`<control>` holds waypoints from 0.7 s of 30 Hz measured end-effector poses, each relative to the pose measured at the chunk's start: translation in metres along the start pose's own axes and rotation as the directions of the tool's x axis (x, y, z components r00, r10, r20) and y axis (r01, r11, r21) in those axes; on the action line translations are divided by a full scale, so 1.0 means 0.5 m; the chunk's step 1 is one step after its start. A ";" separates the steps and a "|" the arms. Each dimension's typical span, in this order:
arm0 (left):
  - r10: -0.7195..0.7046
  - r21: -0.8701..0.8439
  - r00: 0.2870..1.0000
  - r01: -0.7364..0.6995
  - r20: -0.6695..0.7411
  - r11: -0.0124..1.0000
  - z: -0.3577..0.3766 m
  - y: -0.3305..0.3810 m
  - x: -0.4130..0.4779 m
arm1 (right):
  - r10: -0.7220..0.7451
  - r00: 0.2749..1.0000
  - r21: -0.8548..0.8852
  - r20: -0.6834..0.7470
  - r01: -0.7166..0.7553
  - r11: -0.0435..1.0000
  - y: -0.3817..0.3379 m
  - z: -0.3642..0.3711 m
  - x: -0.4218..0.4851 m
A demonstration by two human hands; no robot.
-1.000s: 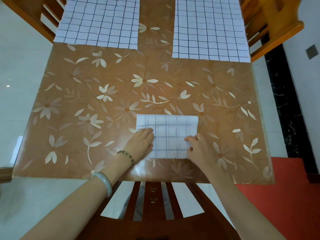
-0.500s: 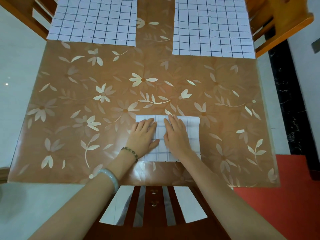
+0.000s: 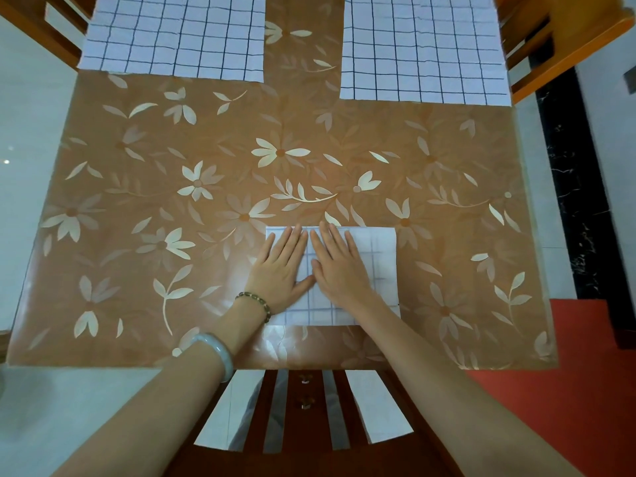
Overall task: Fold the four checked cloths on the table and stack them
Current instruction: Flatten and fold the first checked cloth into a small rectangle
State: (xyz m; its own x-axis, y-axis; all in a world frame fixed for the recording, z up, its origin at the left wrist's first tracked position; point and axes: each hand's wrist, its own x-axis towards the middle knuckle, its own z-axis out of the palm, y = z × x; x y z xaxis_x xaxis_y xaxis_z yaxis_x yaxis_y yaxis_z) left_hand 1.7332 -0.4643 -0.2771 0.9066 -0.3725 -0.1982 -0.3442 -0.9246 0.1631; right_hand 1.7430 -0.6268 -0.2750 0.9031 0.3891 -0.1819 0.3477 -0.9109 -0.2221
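A folded white checked cloth (image 3: 378, 256) lies near the table's front edge. Both of my hands press flat on it, fingers pointing away from me: my left hand (image 3: 284, 266) on its left half, my right hand (image 3: 339, 266) on its middle, thumbs touching. Neither hand grips anything. Two more checked cloths lie spread flat at the far end, one at the far left (image 3: 175, 32) and one at the far right (image 3: 420, 46); their far parts run out of view. No fourth cloth is visible.
The table (image 3: 206, 201) carries a brown cover with pale flowers. A wooden chair back (image 3: 306, 407) stands under my arms at the front edge. More wooden chairs (image 3: 564, 39) flank the far corners. Red floor (image 3: 568, 390) lies to the right.
My hands moved from the cloth's near corners onto its top and slid forward, now lying flat side by side. The view has tilted slightly toward the table's far end.
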 end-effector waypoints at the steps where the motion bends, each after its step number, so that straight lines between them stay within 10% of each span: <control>1: 0.000 0.011 1.000 0.000 0.001 1.000 0.003 -0.003 -0.001 | 0.004 1.000 -0.020 0.009 -0.004 1.000 0.008 0.003 -0.003; 14: -0.045 0.104 0.999 0.044 0.002 0.994 -0.014 -0.037 -0.008 | 0.331 0.936 -0.091 -0.123 -0.342 0.935 0.135 -0.037 -0.064; 21: 0.053 0.064 0.998 -0.055 0.040 0.996 0.007 0.004 -0.024 | 0.043 0.997 0.076 -0.066 -0.038 0.996 -0.033 -0.004 -0.015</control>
State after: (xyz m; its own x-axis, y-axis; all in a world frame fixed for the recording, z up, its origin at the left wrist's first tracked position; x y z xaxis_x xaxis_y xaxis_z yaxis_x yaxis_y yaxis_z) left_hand 1.7208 -0.4621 -0.2777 0.8767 -0.4238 -0.2275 -0.4088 -0.9057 0.1120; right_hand 1.7308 -0.6148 -0.2681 0.9319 0.3397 -0.1274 0.2931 -0.9119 -0.2873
